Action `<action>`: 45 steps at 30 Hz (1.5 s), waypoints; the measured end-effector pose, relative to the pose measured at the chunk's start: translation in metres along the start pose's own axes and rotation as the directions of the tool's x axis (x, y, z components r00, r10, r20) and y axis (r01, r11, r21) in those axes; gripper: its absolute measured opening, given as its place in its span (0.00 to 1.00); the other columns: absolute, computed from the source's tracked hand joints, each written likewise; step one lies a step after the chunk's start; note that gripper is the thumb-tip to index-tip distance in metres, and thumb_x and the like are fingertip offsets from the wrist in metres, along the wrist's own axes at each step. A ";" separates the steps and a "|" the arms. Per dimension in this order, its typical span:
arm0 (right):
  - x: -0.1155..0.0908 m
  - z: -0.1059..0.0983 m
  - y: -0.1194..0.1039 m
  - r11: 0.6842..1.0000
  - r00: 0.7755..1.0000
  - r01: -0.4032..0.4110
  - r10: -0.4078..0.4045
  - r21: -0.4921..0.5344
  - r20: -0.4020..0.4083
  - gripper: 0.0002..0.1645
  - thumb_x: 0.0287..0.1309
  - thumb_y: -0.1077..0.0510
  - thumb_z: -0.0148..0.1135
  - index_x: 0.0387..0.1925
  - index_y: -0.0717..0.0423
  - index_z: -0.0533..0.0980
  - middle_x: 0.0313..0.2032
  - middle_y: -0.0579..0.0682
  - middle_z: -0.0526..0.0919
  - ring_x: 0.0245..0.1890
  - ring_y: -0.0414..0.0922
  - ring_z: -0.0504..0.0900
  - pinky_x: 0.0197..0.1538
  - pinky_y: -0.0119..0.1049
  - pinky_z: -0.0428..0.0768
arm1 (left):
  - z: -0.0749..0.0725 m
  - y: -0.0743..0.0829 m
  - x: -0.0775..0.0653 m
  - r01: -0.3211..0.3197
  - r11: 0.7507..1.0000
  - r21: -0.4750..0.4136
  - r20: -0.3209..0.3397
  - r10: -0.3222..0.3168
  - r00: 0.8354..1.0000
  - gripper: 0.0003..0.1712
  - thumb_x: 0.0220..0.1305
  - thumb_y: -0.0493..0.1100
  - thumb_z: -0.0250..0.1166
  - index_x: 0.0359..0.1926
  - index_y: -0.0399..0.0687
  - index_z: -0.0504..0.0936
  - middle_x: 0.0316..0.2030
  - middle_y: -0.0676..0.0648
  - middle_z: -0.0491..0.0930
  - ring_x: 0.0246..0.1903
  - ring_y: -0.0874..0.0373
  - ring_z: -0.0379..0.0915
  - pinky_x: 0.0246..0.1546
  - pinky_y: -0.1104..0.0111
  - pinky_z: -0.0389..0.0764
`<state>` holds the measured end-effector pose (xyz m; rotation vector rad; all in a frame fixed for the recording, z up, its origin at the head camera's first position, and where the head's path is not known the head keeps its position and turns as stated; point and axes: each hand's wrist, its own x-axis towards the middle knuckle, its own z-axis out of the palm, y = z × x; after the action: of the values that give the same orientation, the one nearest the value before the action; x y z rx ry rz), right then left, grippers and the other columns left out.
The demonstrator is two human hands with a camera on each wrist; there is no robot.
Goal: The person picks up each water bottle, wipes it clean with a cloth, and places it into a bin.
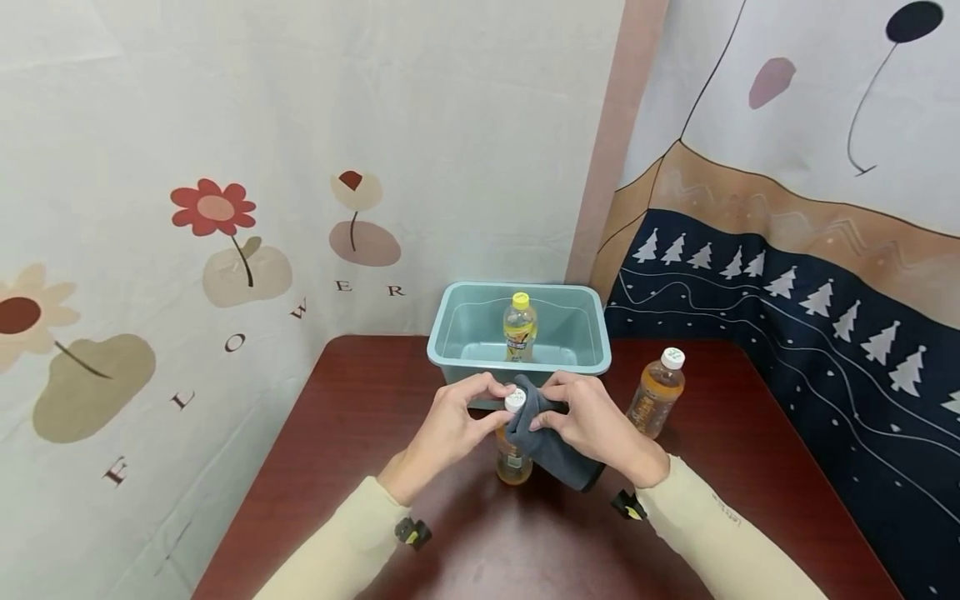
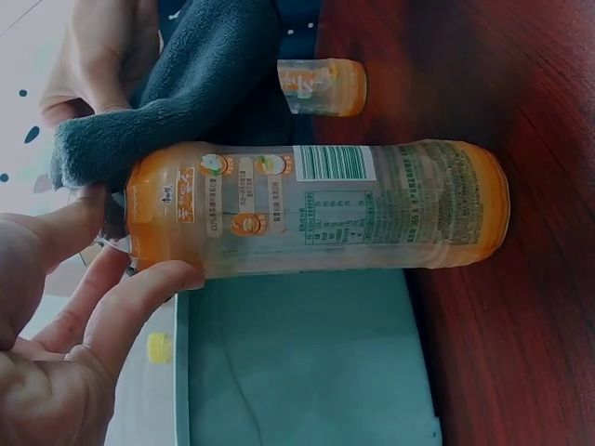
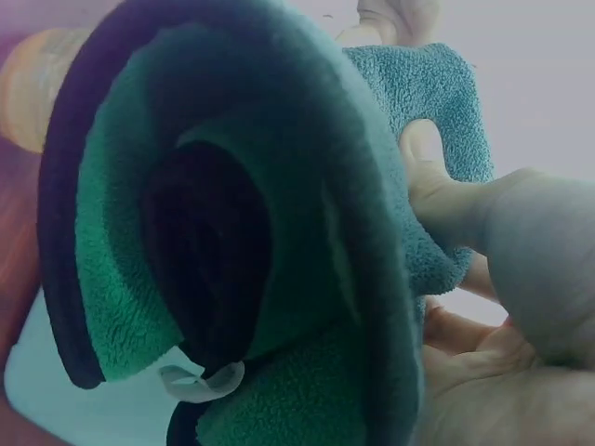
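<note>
Cloth (image 1: 561,457) — fuzzy, matt; bottle (image 2: 321,212) — glossy plastic

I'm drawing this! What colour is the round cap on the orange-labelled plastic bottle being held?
The cap is white, clearest in the head view.

One high view, two close ones.
From the head, one looks forward and down over the table (image 1: 352,417) here; the left wrist's, turned sideways, faces a bottle (image 2: 260,218) close up; the right wrist's sits nearer still to the cloth (image 3: 316,214) all three share.
</note>
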<state>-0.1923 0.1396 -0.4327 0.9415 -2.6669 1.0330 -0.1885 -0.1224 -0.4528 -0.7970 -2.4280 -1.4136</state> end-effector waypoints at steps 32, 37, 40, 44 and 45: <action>-0.014 0.016 0.017 0.998 0.998 -0.044 0.046 -0.054 0.046 0.11 0.64 0.65 0.88 0.46 0.56 0.96 0.42 0.44 0.91 0.44 0.40 0.92 0.49 0.35 0.95 | -0.005 -0.002 -0.003 0.018 0.997 -0.071 0.076 -0.012 0.997 0.14 0.71 0.38 0.85 0.51 0.54 0.90 0.61 0.50 0.96 0.61 0.54 0.96 0.66 0.51 0.94; -0.020 0.032 0.031 0.998 0.993 -0.052 0.057 -0.045 0.099 0.11 0.66 0.67 0.85 0.46 0.53 0.96 0.42 0.44 0.90 0.46 0.42 0.92 0.47 0.31 0.92 | -0.005 -0.002 -0.003 0.001 0.997 -0.072 0.072 0.004 0.997 0.13 0.72 0.40 0.85 0.50 0.55 0.90 0.61 0.51 0.96 0.61 0.55 0.96 0.66 0.51 0.94; -0.022 0.042 0.041 0.998 0.990 -0.044 0.050 -0.051 0.131 0.11 0.66 0.68 0.84 0.46 0.52 0.96 0.42 0.45 0.89 0.46 0.42 0.92 0.45 0.30 0.91 | -0.005 -0.002 -0.002 -0.004 0.998 -0.069 0.069 0.008 0.998 0.13 0.72 0.40 0.85 0.51 0.55 0.90 0.60 0.51 0.96 0.62 0.55 0.95 0.67 0.55 0.94; -0.025 0.057 0.052 0.997 0.983 -0.041 0.051 -0.060 0.176 0.11 0.66 0.70 0.83 0.45 0.53 0.96 0.41 0.47 0.89 0.45 0.43 0.92 0.43 0.30 0.89 | -0.004 -0.004 -0.002 0.000 0.998 -0.066 0.071 0.005 0.997 0.14 0.72 0.39 0.85 0.51 0.54 0.90 0.60 0.52 0.96 0.62 0.55 0.95 0.67 0.55 0.93; -0.026 0.061 0.054 0.997 0.981 -0.045 0.056 -0.060 0.187 0.11 0.66 0.70 0.83 0.45 0.54 0.96 0.41 0.48 0.89 0.45 0.44 0.92 0.43 0.30 0.89 | -0.004 -0.004 -0.003 0.002 0.998 -0.068 0.072 0.003 0.997 0.14 0.71 0.39 0.85 0.51 0.54 0.90 0.60 0.51 0.96 0.62 0.55 0.95 0.67 0.54 0.93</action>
<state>-0.1977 0.1446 -0.5178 1.0125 -2.8710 0.9156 -0.1886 -0.1282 -0.4550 -0.8785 -2.4439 -1.5002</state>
